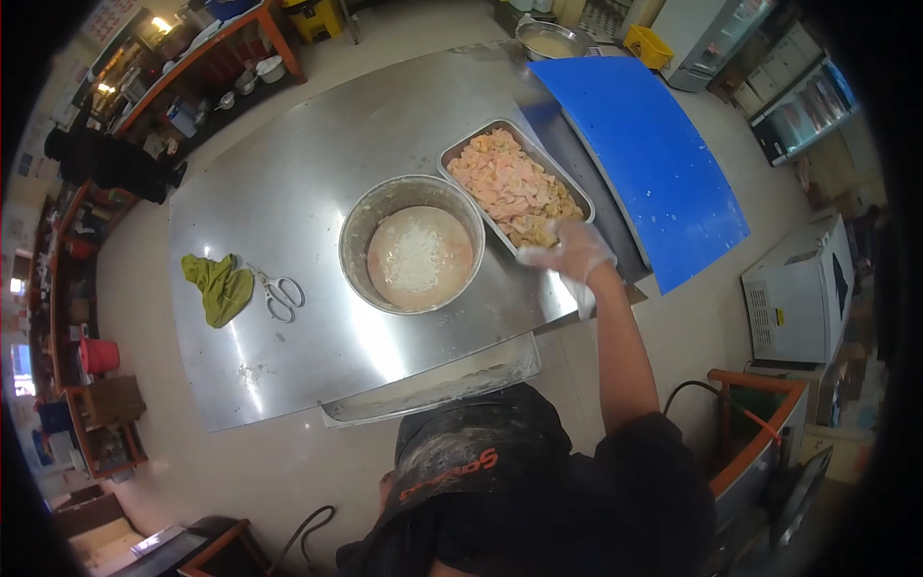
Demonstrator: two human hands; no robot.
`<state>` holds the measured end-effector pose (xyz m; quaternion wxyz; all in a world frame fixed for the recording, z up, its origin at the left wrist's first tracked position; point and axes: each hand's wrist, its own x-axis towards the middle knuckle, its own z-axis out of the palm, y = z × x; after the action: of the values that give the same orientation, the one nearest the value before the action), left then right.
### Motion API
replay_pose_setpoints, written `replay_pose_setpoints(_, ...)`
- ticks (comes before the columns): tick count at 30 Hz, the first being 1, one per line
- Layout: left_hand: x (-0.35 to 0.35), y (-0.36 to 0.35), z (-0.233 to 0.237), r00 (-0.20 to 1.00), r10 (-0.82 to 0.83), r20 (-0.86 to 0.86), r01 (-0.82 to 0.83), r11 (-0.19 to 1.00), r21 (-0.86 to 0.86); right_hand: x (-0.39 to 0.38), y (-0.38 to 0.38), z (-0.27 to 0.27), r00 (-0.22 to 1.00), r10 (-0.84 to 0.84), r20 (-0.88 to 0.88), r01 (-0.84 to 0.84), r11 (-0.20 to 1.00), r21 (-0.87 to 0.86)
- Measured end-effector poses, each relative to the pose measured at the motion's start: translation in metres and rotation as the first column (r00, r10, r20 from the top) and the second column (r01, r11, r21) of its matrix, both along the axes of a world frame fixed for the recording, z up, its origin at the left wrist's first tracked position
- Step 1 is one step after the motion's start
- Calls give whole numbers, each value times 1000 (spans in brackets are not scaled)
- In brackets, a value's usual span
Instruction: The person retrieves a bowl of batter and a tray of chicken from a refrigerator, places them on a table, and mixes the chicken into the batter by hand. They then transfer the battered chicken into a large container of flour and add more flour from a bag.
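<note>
My right hand, in a clear plastic glove, reaches over the near end of a metal tray. Its fingers look spread, with nothing visible between them, though they are slightly blurred. Raw, pale pink meat pieces fill the tray, with browner pieces at the end by my hand. Left of the tray stands a round metal pot holding a pinkish-beige liquid with a patch of white powder on top. My left hand is out of sight.
Scissors and a green cloth lie on the steel table. A blue board is to the right, a metal bowl at the back. A floury tray sits below the near edge. Another person stands far left.
</note>
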<state>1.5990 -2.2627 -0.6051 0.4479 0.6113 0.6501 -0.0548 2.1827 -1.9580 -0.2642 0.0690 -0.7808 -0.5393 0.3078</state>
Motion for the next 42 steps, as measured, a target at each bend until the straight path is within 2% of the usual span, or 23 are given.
replay_pose_setpoints(3,12,-16,4,949,311,50,-302,943,-137,17,41,-38,948,-125,293,137,990,-21)
replay_pose_setpoints(5,24,-24,12,878,476,47,-460,868,-188,15,58,-68,879,-71,472,138,984,-109)
replay_pose_setpoints(7,34,-28,24,812,583,31,-566,799,-204,21,65,-79,888,-143,437,212,971,-112)
replay_pose_setpoints(9,48,-27,35,772,636,8,-622,757,-200,26,68,-99,869,-71,490,133,987,-93)
replay_pose_setpoints(11,54,-32,21,753,658,5,-645,740,-189,32,69,-107,891,-79,448,114,992,-52)
replay_pose_setpoints(13,37,-52,-31,727,684,58,-662,721,-206,39,67,-103,939,-179,294,185,983,10)
replay_pose_setpoints(14,34,-51,-47,716,692,93,-664,717,-213,44,66,-108,944,-170,281,163,985,50)
replay_pose_setpoints(17,47,-35,-56,550,797,250,-760,602,-247,71,73,-132,959,-134,248,101,985,143)
replay_pose_setpoints(19,48,-20,-50,598,776,199,-747,630,-212,93,79,-140,975,-102,199,80,990,116)
replay_pose_setpoints(21,52,-11,-34,621,769,152,-740,639,-210,104,81,-128,986,-115,120,89,975,205)
replay_pose_setpoints(22,51,-4,-24,628,766,138,-735,641,-219,106,80,-116,989,-121,80,98,963,250)
replay_pose_setpoints(25,30,-8,-25,644,745,174,-711,667,-224,85,73,-39,994,-81,-79,91,986,137)
replay_pose_setpoints(26,25,-9,-30,647,735,204,-702,678,-216,78,75,-29,999,-41,-5,42,992,120)
replay_pose_setpoints(28,26,-1,-11,553,821,139,-772,568,-286,65,80,-19,990,42,134,-52,996,76)
replay_pose_setpoints(30,41,24,39,423,900,107,-811,428,-399,51,71,-18,941,167,293,-199,977,81)
replay_pose_setpoints(31,41,28,41,397,911,107,-826,406,-391,46,70,-18,901,227,369,-272,959,76)
replay_pose_setpoints(33,38,29,44,342,934,102,-857,355,-375,75,87,-36,950,311,34,-310,950,-27)
replay_pose_setpoints(35,28,19,47,641,718,270,-687,694,-216,79,90,-52,985,172,-2,-171,979,-112)
replay_pose_setpoints(36,26,18,43,656,707,263,-674,706,-217,76,91,-54,995,98,-12,-99,983,-153)
replay_pose_setpoints(37,25,19,42,671,696,256,-661,718,-218,66,84,-79,983,46,179,-42,999,-26)
replay_pose_setpoints(38,32,26,42,564,809,166,-749,586,-309,53,78,-93,934,-29,355,-11,994,109)
replay_pose_setpoints(39,38,30,46,447,893,58,-815,433,-386,32,74,-88,872,-97,479,38,990,133)
replay_pose_setpoints(42,11,4,-20,398,902,167,-810,431,-398,35,81,-117,948,-267,174,246,960,130)
